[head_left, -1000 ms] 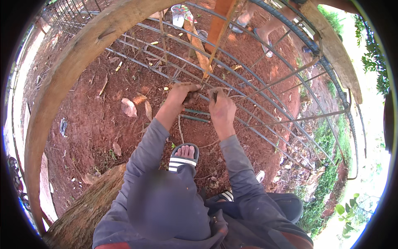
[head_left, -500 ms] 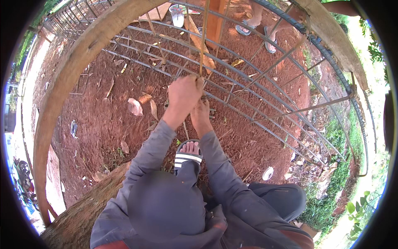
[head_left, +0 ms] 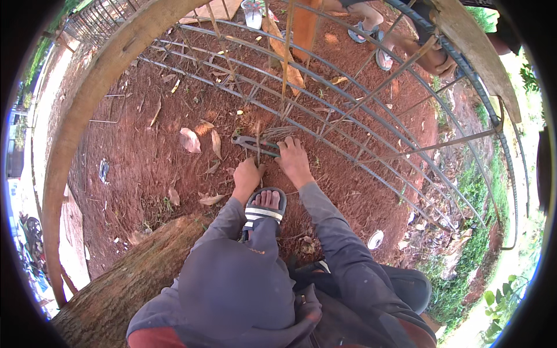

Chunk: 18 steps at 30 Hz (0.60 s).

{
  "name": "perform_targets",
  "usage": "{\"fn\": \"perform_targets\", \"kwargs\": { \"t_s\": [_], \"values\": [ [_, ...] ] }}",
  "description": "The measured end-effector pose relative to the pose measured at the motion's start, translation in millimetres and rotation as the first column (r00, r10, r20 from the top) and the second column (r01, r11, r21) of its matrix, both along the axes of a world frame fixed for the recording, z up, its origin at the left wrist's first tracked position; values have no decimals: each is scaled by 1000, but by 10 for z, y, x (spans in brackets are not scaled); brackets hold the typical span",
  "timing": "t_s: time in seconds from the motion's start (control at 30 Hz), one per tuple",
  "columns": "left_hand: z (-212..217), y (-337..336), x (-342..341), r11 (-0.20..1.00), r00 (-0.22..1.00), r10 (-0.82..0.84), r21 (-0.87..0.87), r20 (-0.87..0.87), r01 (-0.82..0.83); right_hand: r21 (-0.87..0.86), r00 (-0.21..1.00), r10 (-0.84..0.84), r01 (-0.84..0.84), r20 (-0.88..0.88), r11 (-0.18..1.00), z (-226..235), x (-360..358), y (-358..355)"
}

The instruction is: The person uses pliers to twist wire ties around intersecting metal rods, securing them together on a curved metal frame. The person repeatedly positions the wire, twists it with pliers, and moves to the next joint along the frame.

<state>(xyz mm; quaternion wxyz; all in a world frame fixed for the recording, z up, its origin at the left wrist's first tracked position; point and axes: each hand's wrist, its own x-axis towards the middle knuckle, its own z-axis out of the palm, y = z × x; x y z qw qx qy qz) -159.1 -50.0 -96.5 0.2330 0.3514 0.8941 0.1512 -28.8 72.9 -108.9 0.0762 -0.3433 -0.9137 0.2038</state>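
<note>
Pliers [head_left: 246, 140] lie crosswise, handles [head_left: 270, 153] toward the nearer right hand [head_left: 295, 162], its fingers apart; left hand [head_left: 248, 177], can't tell its grip!

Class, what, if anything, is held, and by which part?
The right hand meets the pliers at their handle ends; the left hand, a rod at its near end. Grips unclear.

2 arms [head_left: 336, 217] forward: left hand [head_left: 248, 178] curled, right hand [head_left: 295, 162] (back upward) farther out.

Ground [head_left: 133, 197]: reddish soil
Pliers [head_left: 245, 140]: green-handled, lying flat
Leaves [head_left: 189, 140]: dry, scattered
Disc [head_left: 375, 239]: whitish, round
Cup [head_left: 253, 17]: whitish, upright
</note>
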Motion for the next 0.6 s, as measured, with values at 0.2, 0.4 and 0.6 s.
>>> {"fn": "perform_targets", "kwargs": {
  "t_s": [0.2,0.4,0.6],
  "values": [
    [497,-178,-878,932,889,332,-34,-314,-360,-93,997,-43,50,69,994,168,-51,-207],
    [754,-633,-666,971,904,230,28,-360,-236,-399,998,-11,-14,-60,917,287,-108,-586],
    [965,-661,-77,886,486,210,45,848,-461,-668,928,-132,-147,-348,729,782,-329,-937]
  ]
}}
